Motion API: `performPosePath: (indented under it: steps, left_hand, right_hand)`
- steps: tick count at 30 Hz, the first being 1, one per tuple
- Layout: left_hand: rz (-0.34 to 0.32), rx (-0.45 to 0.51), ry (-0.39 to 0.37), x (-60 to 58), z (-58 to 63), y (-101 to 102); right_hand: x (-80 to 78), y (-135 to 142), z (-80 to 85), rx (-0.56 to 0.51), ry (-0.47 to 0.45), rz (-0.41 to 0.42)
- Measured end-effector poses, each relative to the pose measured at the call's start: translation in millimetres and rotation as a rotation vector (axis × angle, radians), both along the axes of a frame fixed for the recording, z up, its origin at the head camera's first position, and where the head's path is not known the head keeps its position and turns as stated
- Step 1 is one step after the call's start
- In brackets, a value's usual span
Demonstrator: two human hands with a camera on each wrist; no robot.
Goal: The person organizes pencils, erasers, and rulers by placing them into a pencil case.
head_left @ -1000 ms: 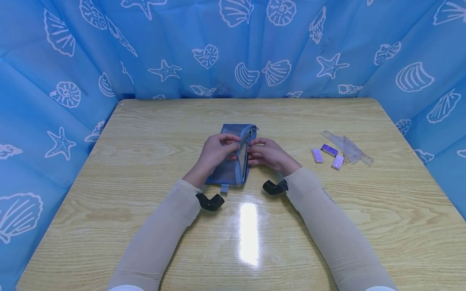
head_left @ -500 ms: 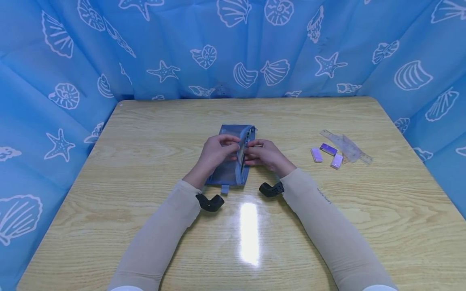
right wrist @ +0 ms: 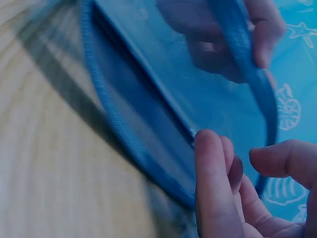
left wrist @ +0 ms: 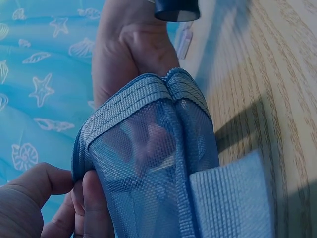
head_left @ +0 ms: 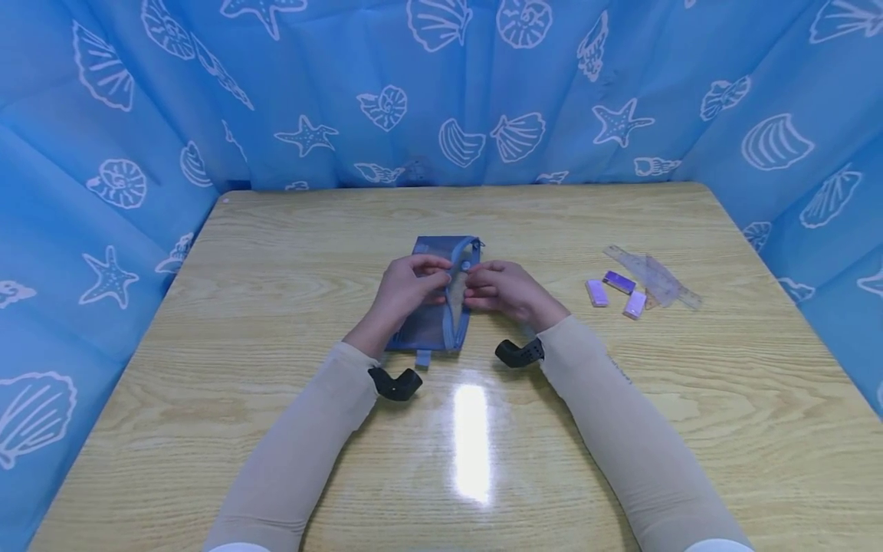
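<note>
A blue-grey mesh zip pouch point(head_left: 428, 322) stands on its long edge in the middle of the table, its mouth gaping to the right. My left hand point(head_left: 414, 287) pinches the near-left rim of the mouth between thumb and fingers. My right hand point(head_left: 507, 290) is at the opposite side of the opening. In the right wrist view its thumb and forefinger point(right wrist: 213, 183) are apart, with fingertips at the mouth. A dark slender strip point(right wrist: 158, 94) runs inside the pouch up to those fingertips. Through the mesh point(left wrist: 138, 173) the right hand shows blurred.
To the right lie several purple-and-white erasers point(head_left: 619, 282) and overlapping clear plastic rulers point(head_left: 655, 280). A fabric tab point(head_left: 423, 358) sticks out from the pouch's near end. A blue shell-print curtain point(head_left: 386, 107) borders the wooden table point(head_left: 290, 230).
My right hand has reached slightly left into the mouth, then back right. The opening has spread wider, and the dark slender things at its edge no longer show. My left hand keeps its hold.
</note>
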State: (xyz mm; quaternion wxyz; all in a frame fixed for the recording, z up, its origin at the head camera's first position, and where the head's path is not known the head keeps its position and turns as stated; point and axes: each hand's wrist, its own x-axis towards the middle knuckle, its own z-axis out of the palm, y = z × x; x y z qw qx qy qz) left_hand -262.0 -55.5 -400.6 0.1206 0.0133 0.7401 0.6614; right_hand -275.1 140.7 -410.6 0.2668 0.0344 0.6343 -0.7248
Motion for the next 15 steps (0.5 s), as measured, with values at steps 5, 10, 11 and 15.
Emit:
performPosePath:
  steps: [5,10,11,15]
  left_hand:
    - [0.008,0.007,-0.005,0.9,2.0,-1]
    - [0.004,0.001,-0.004,1.1,1.9,-3]
    - [0.000,0.000,0.000,1.0,1.8,-4]
    - [-0.011,-0.004,0.014,1.7,2.4,-4]
  right_hand:
    - [-2.4,13,11.0,-0.020,0.035,0.009]
    - [-4.0,36,28.0,-0.012,0.049,0.012]
    - [-4.2,42,31.4,-0.006,0.056,0.008]
    - [-3.9,65,42.8,0.000,0.079,-0.036]
